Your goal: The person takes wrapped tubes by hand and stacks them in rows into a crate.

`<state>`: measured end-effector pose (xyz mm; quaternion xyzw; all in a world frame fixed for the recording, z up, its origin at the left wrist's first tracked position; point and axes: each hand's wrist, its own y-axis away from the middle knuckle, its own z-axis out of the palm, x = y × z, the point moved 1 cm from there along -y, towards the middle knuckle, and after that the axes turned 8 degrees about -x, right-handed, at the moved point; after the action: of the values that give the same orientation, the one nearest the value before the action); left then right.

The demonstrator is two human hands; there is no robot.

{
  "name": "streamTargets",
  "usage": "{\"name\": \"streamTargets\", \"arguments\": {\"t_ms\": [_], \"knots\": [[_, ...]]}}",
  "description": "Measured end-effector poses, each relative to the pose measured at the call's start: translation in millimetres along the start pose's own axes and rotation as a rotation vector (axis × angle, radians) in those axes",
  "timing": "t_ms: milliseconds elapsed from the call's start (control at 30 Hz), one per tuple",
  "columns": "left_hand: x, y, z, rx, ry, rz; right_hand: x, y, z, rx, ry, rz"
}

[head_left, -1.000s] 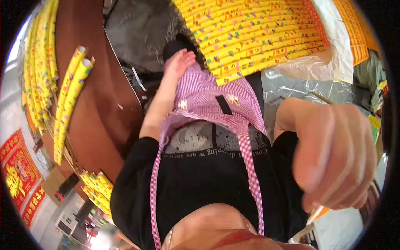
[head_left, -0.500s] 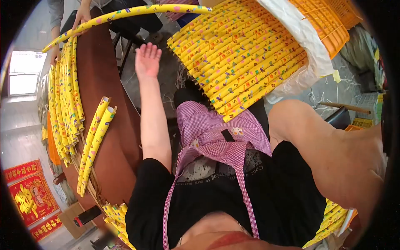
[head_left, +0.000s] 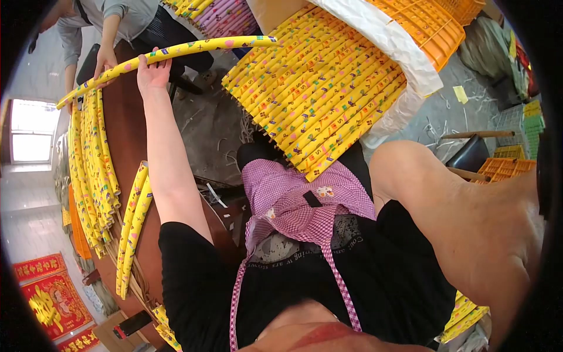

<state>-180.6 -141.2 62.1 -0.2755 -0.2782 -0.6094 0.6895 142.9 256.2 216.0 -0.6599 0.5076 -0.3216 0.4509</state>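
Note:
A long, curved yellow patterned tube (head_left: 199, 46) spans the upper left. My left hand (head_left: 154, 73) reaches up to its middle, palm showing, with the fingers around its lower edge. A co-worker's hand (head_left: 105, 61) is at the same tube, further left. On the right, my bent right arm is raised close to the camera; the hand lies beyond the frame edge. Many similar tubes lie side by side in a large stack (head_left: 322, 88) in front of my lap.
Yellow tubes (head_left: 91, 176) lie along the brown table (head_left: 126, 117), with two shorter-looking ones (head_left: 134, 234) nearer me. Orange crates (head_left: 431, 29) and white wrapping (head_left: 404, 64) adjoin the stack. A co-worker in grey stands at the upper left. A stool (head_left: 469, 155) is at the right.
My left hand has moved up and left from open air to the long tube. My right hand, a blurred fist earlier, has left the view. More of the co-worker shows.

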Motion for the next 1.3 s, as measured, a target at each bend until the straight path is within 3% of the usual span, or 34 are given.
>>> {"name": "streamTargets", "arguments": {"t_ms": [200,367,433,500,567,600,667,733,767,833,867,933,967,1033,1300], "knots": [[0,5,14,0.003,-0.024,0.039,-1,-7,6,-0.077,-0.186,-0.141],[-15,27,24,-0.131,0.091,0.046,-14,-15,13,-0.165,-0.453,-0.27],[-26,47,35,-0.153,0.088,0.079,-26,1,19,0.042,-0.354,-0.014],[-41,54,29,-0.232,0.043,0.098,0,19,-6,0.021,-0.01,-0.003],[-57,74,38,-0.205,-0.014,0.069,38,49,16,0.757,0.595,0.097],[-67,84,40,-0.213,-0.034,0.078,36,71,11,0.75,0.567,0.104],[-86,102,45,-0.211,-0.064,0.085,31,124,-9,0.799,0.76,0.936],[-105,119,50,-0.184,-0.046,0.086,42,189,-19,1.088,0.604,1.266],[-114,126,51,-0.189,-0.041,0.081,49,212,-22,1.076,0.593,1.274],[-126,144,60,-0.178,-0.025,0.089,61,252,-25,1.681,0.362,1.099],[-130,152,62,-0.194,-0.045,0.075,63,269,-27,1.668,0.355,1.11],[-137,166,65,-0.205,-0.092,0.053,64,295,-32,2.015,0.263,0.695],[-142,172,65,-0.188,-0.107,0.05,62,303,-34,1.999,0.25,0.709],[-155,183,59,-0.187,-0.078,0.021,62,311,-38,2.148,0.131,0.321],[-152,189,44,-0.16,-0.063,-0.058,56,336,-27,2.233,0.199,0.26]]}}
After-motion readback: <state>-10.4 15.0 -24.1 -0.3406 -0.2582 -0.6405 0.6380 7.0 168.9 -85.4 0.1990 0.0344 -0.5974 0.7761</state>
